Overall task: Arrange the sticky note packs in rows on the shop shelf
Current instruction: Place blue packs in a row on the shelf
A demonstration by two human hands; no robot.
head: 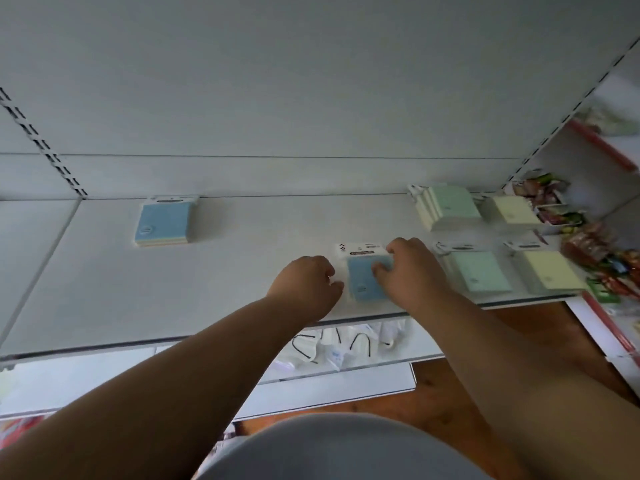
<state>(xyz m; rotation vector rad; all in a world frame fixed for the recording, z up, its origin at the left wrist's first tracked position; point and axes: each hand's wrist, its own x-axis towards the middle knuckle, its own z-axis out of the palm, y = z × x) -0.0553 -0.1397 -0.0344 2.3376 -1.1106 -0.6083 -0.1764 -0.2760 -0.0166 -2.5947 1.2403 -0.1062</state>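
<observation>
- Shelf (214,271), white and flat, fills the middle of my head view; both my bare forearms reach up onto it from six o'clock.
- My left hand (306,277) sits just left of centre, fingers curled under. It presses against the nine o'clock edge of a blue sticky note pack (365,284); whether the fingers are actually clamped on the pack I cannot tell.
- My right hand (407,271) is on the three o'clock side of the same blue pack, its fingertips (381,268) lying on the pack's top face. It looks like a press rather than a pinch, and I cannot tell the grip for certain.
- That blue pack lies flat near the front edge of the shelf, white header card pointing to twelve o'clock.
- At three o'clock from it, in the same front row, a green pack (479,271) lies next, then a yellow pack (550,271) just beside that.
- Behind them, toward one o'clock, a stack of green packs (450,206) leans against the back panel, with a second yellow pack (512,209) beside it.
- Well apart at ten o'clock, a second blue pack (164,221) lies alone against the back panel.
- At three o'clock, past the shelf's end, colourful packaged goods (595,251) crowd the neighbouring bay; they are too blurred to identify.
</observation>
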